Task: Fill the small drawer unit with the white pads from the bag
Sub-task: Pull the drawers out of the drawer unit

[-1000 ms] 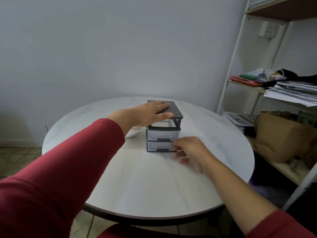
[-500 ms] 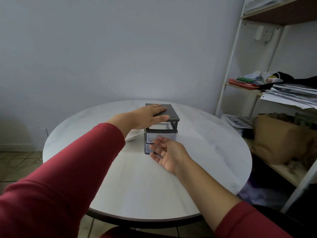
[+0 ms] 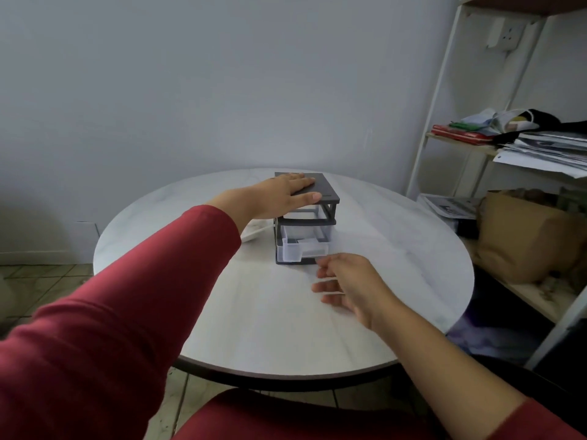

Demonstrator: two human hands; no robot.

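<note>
We see a small dark grey drawer unit standing upright near the middle of a round white bench. Its front faces us, so its drawers slide toward the near edge. The lowest clear drawer is pulled partway out toward us, and the slot just under the lid looks open.

We cannot tell what lies inside the drawer, only pale shapes behind the plastic. A white object lies just left of the unit, mostly hidden by the left forearm, so we cannot say whether it is the bag.

The left hand reaches across from the left in a red sleeve. It lies flat, palm down, on the unit's lid, its grip open with fingers straight and thumb along the front edge. The right hand hovers just in front of the drawer, apart from it. Its fingers are blurred but loosely spread, and the grip holds nothing.
</note>
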